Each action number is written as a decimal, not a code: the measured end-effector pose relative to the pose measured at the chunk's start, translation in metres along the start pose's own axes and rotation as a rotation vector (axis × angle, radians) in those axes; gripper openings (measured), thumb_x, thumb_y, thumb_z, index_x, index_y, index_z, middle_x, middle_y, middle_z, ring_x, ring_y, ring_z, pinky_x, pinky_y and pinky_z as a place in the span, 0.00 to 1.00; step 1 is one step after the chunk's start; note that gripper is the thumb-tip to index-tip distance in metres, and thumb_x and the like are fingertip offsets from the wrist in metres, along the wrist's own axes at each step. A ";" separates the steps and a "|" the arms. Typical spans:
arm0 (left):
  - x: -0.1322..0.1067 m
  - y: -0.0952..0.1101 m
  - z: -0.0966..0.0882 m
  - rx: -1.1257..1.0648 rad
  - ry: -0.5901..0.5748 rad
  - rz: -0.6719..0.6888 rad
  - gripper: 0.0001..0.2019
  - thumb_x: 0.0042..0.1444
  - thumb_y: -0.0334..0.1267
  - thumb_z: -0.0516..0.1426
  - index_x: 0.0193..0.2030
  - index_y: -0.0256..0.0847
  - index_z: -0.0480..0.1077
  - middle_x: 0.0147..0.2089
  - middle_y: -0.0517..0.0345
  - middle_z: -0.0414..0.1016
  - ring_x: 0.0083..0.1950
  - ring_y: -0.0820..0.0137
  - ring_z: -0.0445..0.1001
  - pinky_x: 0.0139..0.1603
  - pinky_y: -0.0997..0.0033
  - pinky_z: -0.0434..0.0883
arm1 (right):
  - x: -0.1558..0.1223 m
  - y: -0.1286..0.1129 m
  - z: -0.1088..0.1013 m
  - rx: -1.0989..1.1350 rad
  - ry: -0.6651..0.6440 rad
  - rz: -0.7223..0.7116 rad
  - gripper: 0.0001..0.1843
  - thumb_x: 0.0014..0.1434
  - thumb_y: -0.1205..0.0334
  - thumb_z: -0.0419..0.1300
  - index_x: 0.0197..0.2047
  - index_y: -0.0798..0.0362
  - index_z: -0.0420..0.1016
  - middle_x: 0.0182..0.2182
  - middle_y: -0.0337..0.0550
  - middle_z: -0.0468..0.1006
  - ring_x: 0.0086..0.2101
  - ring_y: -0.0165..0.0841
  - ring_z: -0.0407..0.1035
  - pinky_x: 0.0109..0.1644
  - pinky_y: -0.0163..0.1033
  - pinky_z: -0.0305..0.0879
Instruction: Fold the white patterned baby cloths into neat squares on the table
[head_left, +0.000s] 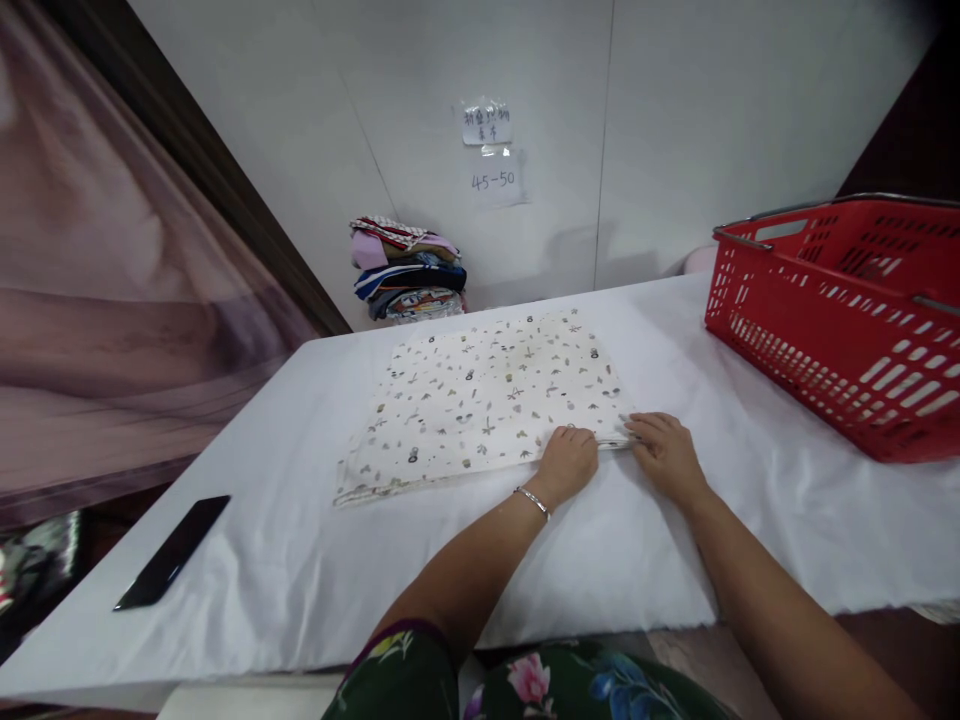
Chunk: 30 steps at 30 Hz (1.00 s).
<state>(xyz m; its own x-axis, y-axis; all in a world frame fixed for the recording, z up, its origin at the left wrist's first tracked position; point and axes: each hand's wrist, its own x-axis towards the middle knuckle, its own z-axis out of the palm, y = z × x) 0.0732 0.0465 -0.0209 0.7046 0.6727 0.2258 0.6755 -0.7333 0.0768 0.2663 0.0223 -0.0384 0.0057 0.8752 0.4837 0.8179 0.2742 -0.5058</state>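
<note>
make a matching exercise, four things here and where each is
1. white rectangular printed cloth
2. red perforated plastic basket
3. flat black rectangular object
4. multicoloured stack of folded fabrics

A. right side of the white-covered table
B. touched by left hand and right hand
C. by the table's far edge
D. near the table's left edge

Pairs: 1-B, 2-A, 3-D, 4-C

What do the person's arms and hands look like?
The left grip and right grip wear no gloves. A shiny silvery bracelet circles the left wrist. The left sleeve is dark green with a purple edge and yellowish flowers. No sleeve shows on the right forearm.
</note>
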 end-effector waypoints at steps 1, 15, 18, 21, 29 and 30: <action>0.000 0.000 0.001 -0.006 0.016 0.002 0.09 0.61 0.31 0.46 0.39 0.37 0.67 0.42 0.51 0.70 0.46 0.66 0.67 0.49 0.64 0.60 | 0.000 -0.003 0.000 -0.030 -0.021 -0.069 0.19 0.47 0.67 0.53 0.43 0.50 0.75 0.47 0.43 0.74 0.49 0.40 0.62 0.54 0.49 0.53; -0.014 -0.009 0.003 -0.092 0.084 -0.056 0.08 0.59 0.35 0.52 0.45 0.41 0.67 0.48 0.56 0.70 0.50 0.68 0.65 0.49 0.65 0.62 | -0.001 0.001 0.016 -0.107 -0.207 -0.209 0.15 0.60 0.66 0.49 0.47 0.48 0.73 0.44 0.43 0.76 0.44 0.36 0.66 0.46 0.44 0.58; -0.028 -0.019 -0.001 -0.089 0.082 -0.084 0.09 0.58 0.34 0.52 0.45 0.42 0.67 0.49 0.56 0.69 0.52 0.67 0.64 0.50 0.65 0.62 | -0.001 0.002 0.016 -0.101 -0.211 -0.209 0.15 0.60 0.65 0.49 0.46 0.48 0.73 0.44 0.43 0.76 0.43 0.37 0.67 0.46 0.44 0.59; -0.041 -0.028 -0.007 -0.065 0.085 -0.109 0.09 0.59 0.34 0.51 0.45 0.42 0.68 0.49 0.55 0.69 0.51 0.67 0.64 0.49 0.65 0.62 | -0.001 0.004 0.017 -0.088 -0.199 -0.207 0.15 0.60 0.64 0.49 0.46 0.49 0.74 0.43 0.43 0.76 0.43 0.38 0.67 0.46 0.45 0.60; -0.056 -0.035 -0.013 0.075 0.063 -0.143 0.09 0.61 0.33 0.49 0.39 0.40 0.71 0.49 0.55 0.69 0.49 0.66 0.65 0.49 0.63 0.62 | -0.001 0.009 0.020 -0.081 -0.178 -0.215 0.16 0.61 0.62 0.49 0.45 0.49 0.75 0.42 0.43 0.77 0.43 0.39 0.68 0.45 0.46 0.62; -0.055 -0.035 -0.012 0.094 0.064 -0.147 0.09 0.61 0.33 0.49 0.38 0.40 0.71 0.49 0.54 0.69 0.49 0.66 0.65 0.49 0.63 0.62 | -0.001 0.009 0.019 -0.079 -0.176 -0.214 0.16 0.61 0.62 0.49 0.45 0.49 0.75 0.42 0.44 0.77 0.43 0.39 0.68 0.45 0.46 0.62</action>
<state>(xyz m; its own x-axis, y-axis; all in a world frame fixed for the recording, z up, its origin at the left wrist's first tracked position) 0.0083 0.0337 -0.0243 0.5835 0.7621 0.2805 0.7897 -0.6130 0.0227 0.2625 0.0315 -0.0574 -0.2666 0.8582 0.4387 0.8318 0.4348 -0.3450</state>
